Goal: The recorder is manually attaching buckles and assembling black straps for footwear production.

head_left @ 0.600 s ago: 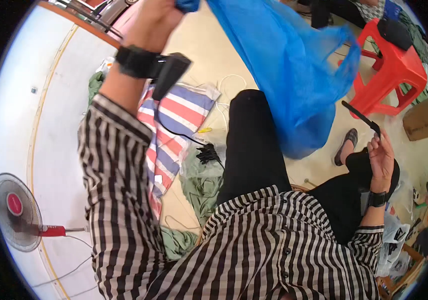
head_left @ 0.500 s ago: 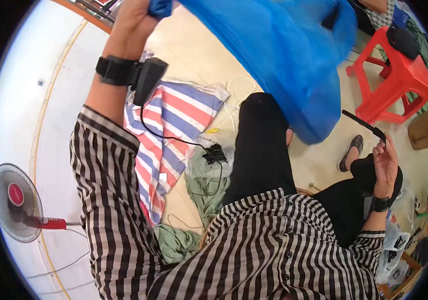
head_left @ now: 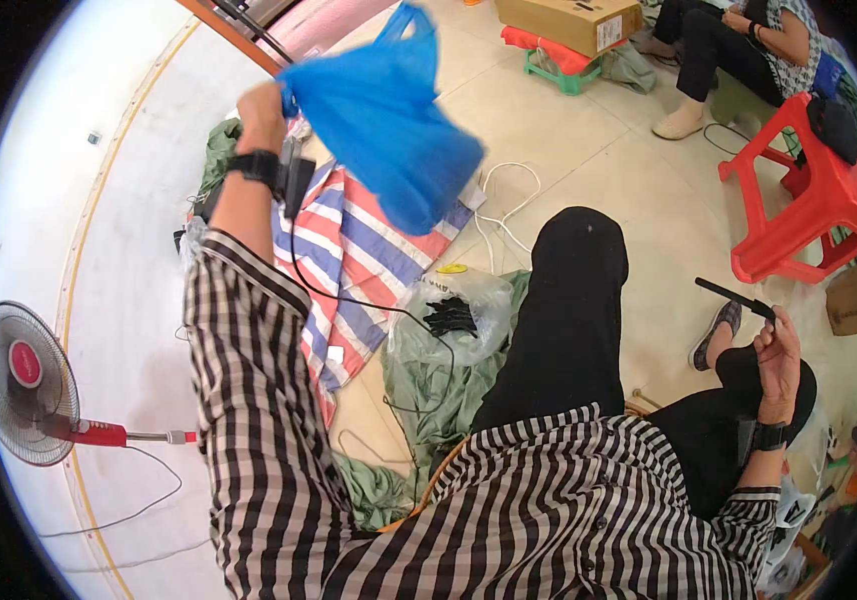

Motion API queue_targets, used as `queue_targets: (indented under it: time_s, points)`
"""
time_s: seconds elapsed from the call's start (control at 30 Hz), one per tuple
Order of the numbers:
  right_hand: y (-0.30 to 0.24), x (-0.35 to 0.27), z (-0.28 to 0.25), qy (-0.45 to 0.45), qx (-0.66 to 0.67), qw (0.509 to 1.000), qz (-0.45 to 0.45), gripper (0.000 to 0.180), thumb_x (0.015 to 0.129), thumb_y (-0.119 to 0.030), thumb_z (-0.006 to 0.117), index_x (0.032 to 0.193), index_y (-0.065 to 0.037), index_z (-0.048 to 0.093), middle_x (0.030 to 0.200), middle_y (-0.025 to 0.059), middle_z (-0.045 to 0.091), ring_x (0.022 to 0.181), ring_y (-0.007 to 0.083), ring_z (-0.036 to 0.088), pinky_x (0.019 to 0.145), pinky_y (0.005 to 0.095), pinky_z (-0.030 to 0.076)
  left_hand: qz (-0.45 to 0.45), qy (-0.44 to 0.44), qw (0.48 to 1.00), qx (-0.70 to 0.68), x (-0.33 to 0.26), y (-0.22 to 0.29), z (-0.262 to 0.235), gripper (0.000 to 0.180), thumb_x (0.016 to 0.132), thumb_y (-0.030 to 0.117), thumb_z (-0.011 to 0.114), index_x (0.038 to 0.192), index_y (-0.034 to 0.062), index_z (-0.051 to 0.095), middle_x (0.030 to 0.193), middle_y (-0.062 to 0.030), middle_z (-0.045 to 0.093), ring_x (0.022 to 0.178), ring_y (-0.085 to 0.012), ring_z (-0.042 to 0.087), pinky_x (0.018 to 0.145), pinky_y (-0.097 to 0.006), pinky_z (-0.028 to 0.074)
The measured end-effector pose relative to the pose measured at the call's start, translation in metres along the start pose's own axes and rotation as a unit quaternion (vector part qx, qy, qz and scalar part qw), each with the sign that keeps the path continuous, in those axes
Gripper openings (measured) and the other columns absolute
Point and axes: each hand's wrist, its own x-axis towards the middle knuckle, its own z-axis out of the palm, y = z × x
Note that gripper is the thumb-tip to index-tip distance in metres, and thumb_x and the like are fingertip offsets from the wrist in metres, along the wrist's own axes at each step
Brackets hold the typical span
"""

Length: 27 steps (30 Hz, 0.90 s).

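Observation:
Raised at the upper left, my left hand (head_left: 265,110) is closed round a gathered edge of a blue plastic bag (head_left: 389,130). The bag hangs out to the right, with a loop handle at its top, above a striped woven sheet (head_left: 379,235). My right hand (head_left: 779,350) rests by my bent knee on the right, fingers closed on a thin black stick-like thing (head_left: 736,297); its exact kind is unclear. Between my left arm and my knee, a clear plastic bag (head_left: 494,325) holds several small black pieces (head_left: 451,316). Green cloth (head_left: 439,400) lies beneath it.
A red stool (head_left: 814,190) with a dark item on top stands at the right, near a cardboard box (head_left: 856,298). Another person (head_left: 739,60) sits beyond. A fan (head_left: 29,380) is by the left wall. A black cable (head_left: 349,300) runs from my left wrist.
My left hand has come lower, still gripping the blue bag. The bag has swung left, away from my knee, uncovering the floor and the seated person. My right hand keeps the black stick-like thing.

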Motion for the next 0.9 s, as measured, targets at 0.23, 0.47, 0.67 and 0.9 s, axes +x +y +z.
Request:
queue_targets:
  time_s: [0.23, 0.47, 0.67, 0.9]
  points:
    - [0.005, 0.006, 0.013, -0.018, -0.007, 0.999, 0.033, 0.033, 0.085, -0.009, 0.057, 0.115, 0.002, 0.050, 0.079, 0.0049, 0.052, 0.067, 0.0118, 0.050, 0.063, 0.0231, 0.042, -0.098, -0.151, 0.983, -0.032, -0.129, 0.035, 0.096, 0.016, 0.080, 0.014, 0.054, 0.079, 0.0093, 0.069, 0.086, -0.0153, 0.067, 0.083, -0.0291, 0.065, 0.073, -0.038, 0.050]
    - [0.002, -0.005, 0.045, 0.001, -0.039, 0.999, 0.012, 0.027, 0.084, -0.010, 0.057, 0.108, 0.002, 0.053, 0.077, 0.0032, 0.051, 0.067, 0.0120, 0.050, 0.063, 0.0242, 0.041, -0.045, 0.213, 0.915, -0.340, -0.106, 0.082, -0.005, 0.045, 0.078, 0.013, 0.051, 0.121, 0.0018, 0.049, 0.112, -0.0194, 0.058, 0.091, -0.0360, 0.060, 0.081, -0.042, 0.046]
    - [-0.012, -0.029, 0.085, -0.136, 0.009, 0.990, 0.049, 0.014, 0.082, -0.008, 0.058, 0.094, 0.001, 0.060, 0.070, 0.0008, 0.051, 0.058, 0.0116, 0.049, 0.057, 0.0265, 0.041, 0.136, -0.103, 0.602, -0.780, -0.152, 0.209, -0.201, 0.022, 0.079, 0.004, 0.058, 0.100, -0.0004, 0.062, 0.092, -0.0082, 0.065, 0.087, -0.0143, 0.061, 0.075, -0.026, 0.047]
    - [-0.032, -0.067, 0.090, -0.171, -0.042, 0.984, 0.038, 0.016, 0.079, -0.007, 0.057, 0.091, 0.003, 0.060, 0.070, 0.0029, 0.055, 0.054, 0.0108, 0.050, 0.056, 0.0247, 0.042, 0.306, -0.379, 0.333, -0.807, -0.206, 0.319, -0.292, 0.024, 0.084, 0.011, 0.060, 0.104, -0.0017, 0.058, 0.093, -0.0093, 0.063, 0.084, -0.0118, 0.059, 0.075, -0.026, 0.047]
